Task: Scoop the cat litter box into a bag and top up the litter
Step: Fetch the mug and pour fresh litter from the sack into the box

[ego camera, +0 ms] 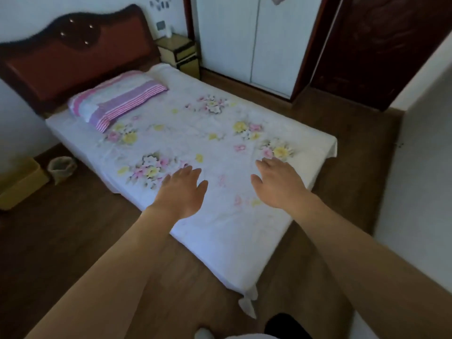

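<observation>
Currently both hands empty: left hand [182, 192] and right hand [278, 183] had fingers spread over white floral bedsheet [200, 133]. Litter box, bag not visible. Best locate them first, probably floor-level.

I see a matt cotton-looking bedsheet [195, 133] printed with flowers, and a striped cloth pillow [115, 99] on it. The floor [73, 241] looks like brown wood planks with a dull sheen. The headboard [71, 57] seems padded, reddish and smooth, framed in dark wood.
</observation>
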Available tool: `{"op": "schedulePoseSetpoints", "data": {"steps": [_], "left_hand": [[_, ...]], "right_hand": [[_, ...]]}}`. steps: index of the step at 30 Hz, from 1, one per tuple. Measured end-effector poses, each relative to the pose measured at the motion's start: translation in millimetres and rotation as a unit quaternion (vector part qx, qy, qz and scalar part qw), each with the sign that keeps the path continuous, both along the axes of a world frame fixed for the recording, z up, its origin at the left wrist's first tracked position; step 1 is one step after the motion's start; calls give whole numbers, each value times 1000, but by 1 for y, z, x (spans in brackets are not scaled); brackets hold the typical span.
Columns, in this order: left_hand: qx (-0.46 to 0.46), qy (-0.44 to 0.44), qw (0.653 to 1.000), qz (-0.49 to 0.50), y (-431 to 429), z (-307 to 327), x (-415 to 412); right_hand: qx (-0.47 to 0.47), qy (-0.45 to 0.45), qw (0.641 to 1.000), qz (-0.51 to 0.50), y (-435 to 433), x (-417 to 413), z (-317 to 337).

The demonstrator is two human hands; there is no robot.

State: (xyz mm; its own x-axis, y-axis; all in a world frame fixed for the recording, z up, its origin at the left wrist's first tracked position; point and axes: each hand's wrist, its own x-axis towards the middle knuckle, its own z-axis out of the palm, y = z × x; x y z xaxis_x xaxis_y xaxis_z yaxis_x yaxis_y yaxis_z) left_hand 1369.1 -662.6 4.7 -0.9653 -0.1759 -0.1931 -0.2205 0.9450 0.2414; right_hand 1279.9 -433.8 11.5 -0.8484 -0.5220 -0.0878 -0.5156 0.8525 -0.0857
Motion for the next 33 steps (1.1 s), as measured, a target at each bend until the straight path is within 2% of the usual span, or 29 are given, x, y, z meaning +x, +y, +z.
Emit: {"op": "schedulePoseSetpoints", "data": {"steps": [6, 11, 15, 20, 26, 33], "left_hand": [[-22, 11, 997, -76, 107, -2, -90], [-1, -7, 996, -91, 194, -6, -158], [2, 3, 994, -111, 249, -2, -204], [5, 16, 991, -129, 281, -10, -285], [34, 20, 988, -151, 307, -35, -420], [7, 3, 983, -183, 356, -25, -563]], "right_hand": [[-3, -7, 997, -83, 126, -50, -1], [15, 0, 993, -115, 215, -103, 0], [-38, 15, 989, -143, 266, -145, -3], [-34, 8, 983, -180, 308, -217, -19], [-23, -18, 969, -244, 354, -329, -48], [-44, -62, 957, -280, 411, -453, -49]]}}
